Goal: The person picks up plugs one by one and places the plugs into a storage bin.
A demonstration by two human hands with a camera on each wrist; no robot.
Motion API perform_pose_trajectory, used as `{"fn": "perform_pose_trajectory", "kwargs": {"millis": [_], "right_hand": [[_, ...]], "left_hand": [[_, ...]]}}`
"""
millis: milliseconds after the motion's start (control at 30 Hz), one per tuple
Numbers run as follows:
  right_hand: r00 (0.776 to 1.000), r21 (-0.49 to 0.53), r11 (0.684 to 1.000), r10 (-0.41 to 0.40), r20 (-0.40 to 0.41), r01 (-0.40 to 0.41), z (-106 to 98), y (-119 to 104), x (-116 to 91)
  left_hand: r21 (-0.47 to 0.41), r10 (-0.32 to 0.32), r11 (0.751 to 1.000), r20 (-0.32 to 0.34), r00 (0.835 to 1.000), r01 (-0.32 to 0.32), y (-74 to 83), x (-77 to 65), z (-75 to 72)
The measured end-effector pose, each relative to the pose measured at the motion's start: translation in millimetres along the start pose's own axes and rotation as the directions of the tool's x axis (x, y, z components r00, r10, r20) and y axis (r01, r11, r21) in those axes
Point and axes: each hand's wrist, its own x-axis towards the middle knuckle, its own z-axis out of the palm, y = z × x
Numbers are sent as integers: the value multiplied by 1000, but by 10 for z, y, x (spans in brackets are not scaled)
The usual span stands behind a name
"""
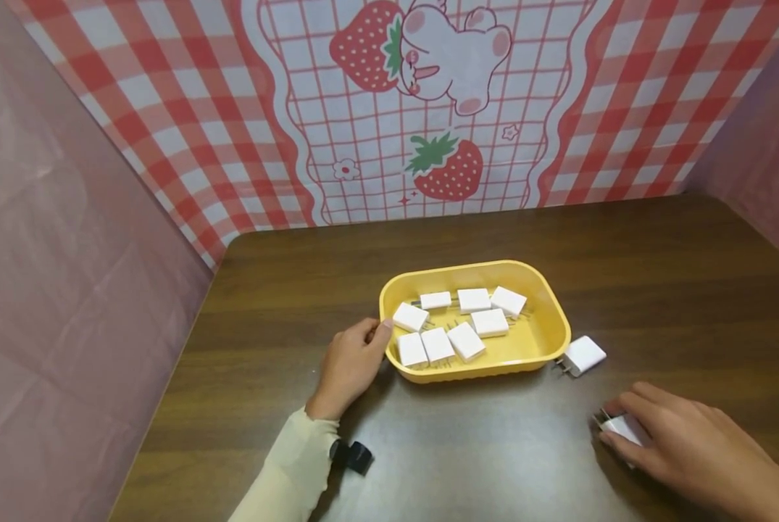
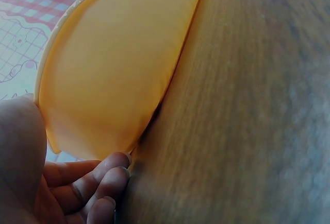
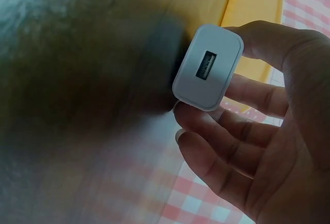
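A yellow plastic tray (image 1: pixel 519 346) holds several white USB chargers (image 1: pixel 474 300), their metal prongs showing. My left hand (image 1: pixel 355 359) grips the tray's left end, thumb at the rim and curled fingers (image 2: pixel 111 183) against the outside wall. Low on the right, my right hand (image 1: pixel 682 435) pinches a white USB charger (image 1: pixel 626 430) between thumb and fingers, close over the table. Its prongs point toward the tray. In the right wrist view the USB port faces the camera on that charger (image 3: pixel 209 67). Another charger (image 1: pixel 585 355) lies just outside the tray's right corner.
The brown wooden table (image 1: pixel 285 290) ends at a red-and-white checked cloth (image 1: pixel 187 109) with strawberries at the back. Pink fabric (image 1: pixel 69 290) hangs along the left side. A black band (image 1: pixel 352 457) with a small block sits on the left wrist.
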Motion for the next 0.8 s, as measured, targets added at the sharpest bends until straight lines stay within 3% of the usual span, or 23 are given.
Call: {"fn": "perform_pose_trajectory", "kwargs": {"millis": [200, 333, 433, 500, 667, 800], "right_hand": [[999, 1, 1000, -21, -44, 21, -23, 7, 28], [985, -10, 998, -70, -158, 69, -41, 15, 47], [962, -15, 994, -112, -250, 112, -47, 17, 61], [954, -12, 992, -121, -276, 123, -59, 13, 74], [962, 8, 995, -95, -256, 100, -101, 6, 132], [937, -1, 991, -125, -326, 132, -113, 12, 183]], "left_hand": [[6, -1, 1000, 0, 1000, 1, 1, 10, 5], [6, 7, 1000, -4, 1000, -7, -4, 11, 4], [8, 12, 1000, -3, 1000, -12, -9, 11, 3], [8, 11, 1000, -1, 1000, -11, -6, 11, 1], [2, 2, 1000, 9, 1000, -2, 2, 11, -4], [-3, 2, 1000, 7, 1000, -2, -10, 11, -6]]}}
